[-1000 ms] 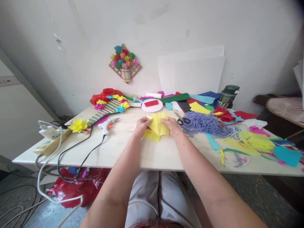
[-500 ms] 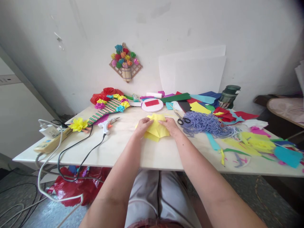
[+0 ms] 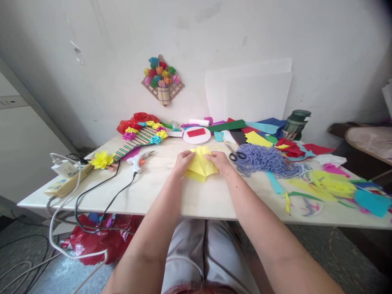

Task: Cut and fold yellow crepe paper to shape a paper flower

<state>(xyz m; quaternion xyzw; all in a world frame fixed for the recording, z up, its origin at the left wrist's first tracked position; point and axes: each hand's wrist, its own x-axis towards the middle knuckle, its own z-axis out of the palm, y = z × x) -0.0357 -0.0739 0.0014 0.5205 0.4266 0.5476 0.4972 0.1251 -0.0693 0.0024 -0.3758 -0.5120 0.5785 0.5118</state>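
- Where the two forearms meet near the middle of the table [image 3: 196,204], the yellow paper [image 3: 200,165] lies flat between both hands, so neither hand is nearer; each already touches it.
- Left hand [image 3: 183,160] pinches the paper's left edge, fingers closed on it; right hand [image 3: 221,161] pinches the right edge the same way.
- From what shows, the folded sheet runs longest from its near corner to its far tip, away from the person, between the two grips.
- Just right of the right hand lie scissors [image 3: 235,154] and a heap of purple yarn [image 3: 268,160]; these crowd that side.
- Left, somewhat apart, a glue gun [image 3: 139,159] rests with its cord trailing off the edge.
- Beyond the paper sits a white round plate [image 3: 196,136] bearing a red slip, then coloured paper sheets [image 3: 257,130] against the wall.
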